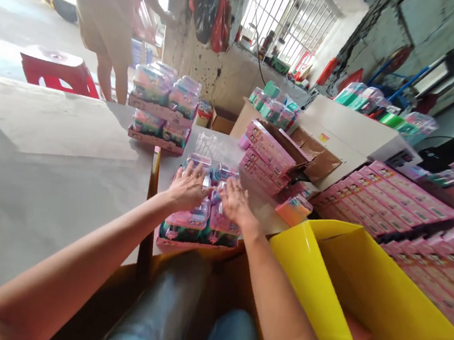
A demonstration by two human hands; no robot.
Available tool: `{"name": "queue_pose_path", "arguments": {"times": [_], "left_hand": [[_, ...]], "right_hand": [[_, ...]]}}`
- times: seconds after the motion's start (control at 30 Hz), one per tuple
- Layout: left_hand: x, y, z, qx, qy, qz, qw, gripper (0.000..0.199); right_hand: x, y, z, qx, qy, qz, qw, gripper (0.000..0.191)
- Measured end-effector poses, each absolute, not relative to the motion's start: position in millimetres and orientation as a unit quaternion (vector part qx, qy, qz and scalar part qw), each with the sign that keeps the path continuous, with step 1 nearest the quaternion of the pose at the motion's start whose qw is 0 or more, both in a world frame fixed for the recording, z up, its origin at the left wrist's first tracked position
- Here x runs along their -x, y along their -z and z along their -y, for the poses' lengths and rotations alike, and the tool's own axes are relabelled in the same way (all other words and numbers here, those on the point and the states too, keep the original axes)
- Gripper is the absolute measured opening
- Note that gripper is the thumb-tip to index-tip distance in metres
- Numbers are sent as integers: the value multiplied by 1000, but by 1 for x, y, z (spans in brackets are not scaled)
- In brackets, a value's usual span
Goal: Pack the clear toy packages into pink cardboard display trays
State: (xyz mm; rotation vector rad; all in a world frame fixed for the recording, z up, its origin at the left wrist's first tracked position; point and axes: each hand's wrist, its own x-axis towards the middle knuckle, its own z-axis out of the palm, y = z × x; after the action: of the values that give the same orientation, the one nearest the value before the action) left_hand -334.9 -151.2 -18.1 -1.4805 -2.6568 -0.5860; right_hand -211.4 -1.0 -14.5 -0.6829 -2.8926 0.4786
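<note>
In front of me on the table is a shallow pink tray (196,245) filled with several small clear-lidded plastic boxes (187,219), pink, purple and teal. My left hand (189,188) lies flat over the boxes on the left side, fingers stretched out. Over the right side rests my right hand (236,200), its fingers also extended. Both palms face down on the lids, and neither hand grips anything. The hands cover part of the middle boxes.
Two stacked trays of similar boxes (162,108) stand farther back left. Pink cartons (268,156) and an open brown box are at the right. A yellow bin (315,260) sits by my right arm. A person (109,15) stands beyond the table near a red stool (58,72).
</note>
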Motion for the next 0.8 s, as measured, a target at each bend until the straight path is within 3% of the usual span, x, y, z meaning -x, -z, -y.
{"name": "queue_pose_path", "arguments": {"times": [0.1, 0.27, 0.5, 0.67, 0.8], "left_hand": [[336, 29, 143, 495, 168, 853, 1, 66], [336, 33, 144, 500, 164, 851, 12, 63], [340, 12, 141, 470, 72, 877, -72, 70], [360, 2, 111, 413, 115, 904, 11, 66], [371, 18, 90, 406, 130, 904, -32, 63]], "right_hand": [[219, 18, 8, 218, -150, 964, 16, 67], [219, 18, 9, 225, -148, 963, -1, 69], [222, 13, 6, 227, -161, 961, 1, 73], [252, 4, -20, 276, -134, 949, 73, 70], [283, 12, -36, 275, -139, 951, 13, 71]]}}
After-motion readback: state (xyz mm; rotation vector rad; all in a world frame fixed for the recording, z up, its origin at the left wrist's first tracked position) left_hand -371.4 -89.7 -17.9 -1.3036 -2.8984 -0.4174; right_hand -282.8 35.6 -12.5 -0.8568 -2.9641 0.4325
